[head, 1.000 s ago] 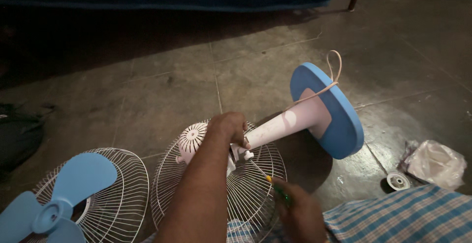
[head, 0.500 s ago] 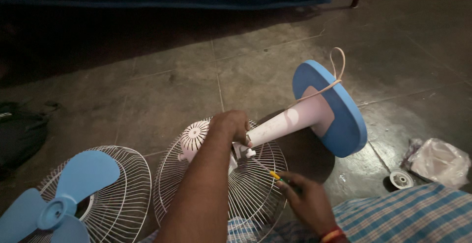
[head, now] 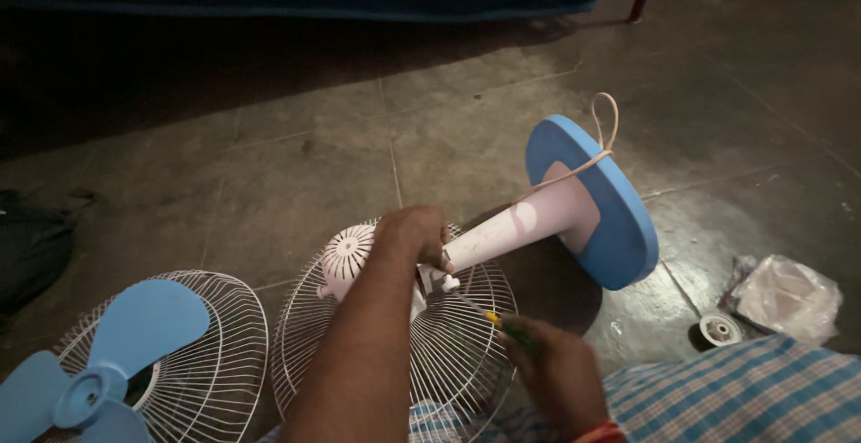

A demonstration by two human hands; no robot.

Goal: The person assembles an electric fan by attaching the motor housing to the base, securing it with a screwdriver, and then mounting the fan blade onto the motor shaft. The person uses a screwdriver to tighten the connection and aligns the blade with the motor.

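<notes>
**Screw at the fan's neck joint under the driver**

Lay tipped over on the tiled floor [head: 296, 147]: pedestal fan, blue base [head: 596, 205] raised, white stem [head: 516, 228] slanting down to the motor housing [head: 348, 255] over the rear wire guard [head: 448, 335]. Alongside at left, second guard [head: 211, 353] with the blue blade [head: 117, 344]. Clamped around the neck joint, left hand [head: 414, 232], fingers curled shut. Pinched the green-handled screwdriver [head: 489, 316], right hand [head: 552, 362], tip at the joint. Probably a screw being worked at the neck. Called for next, by the look of it: firm hold, driver kept square in the screw head.
</notes>
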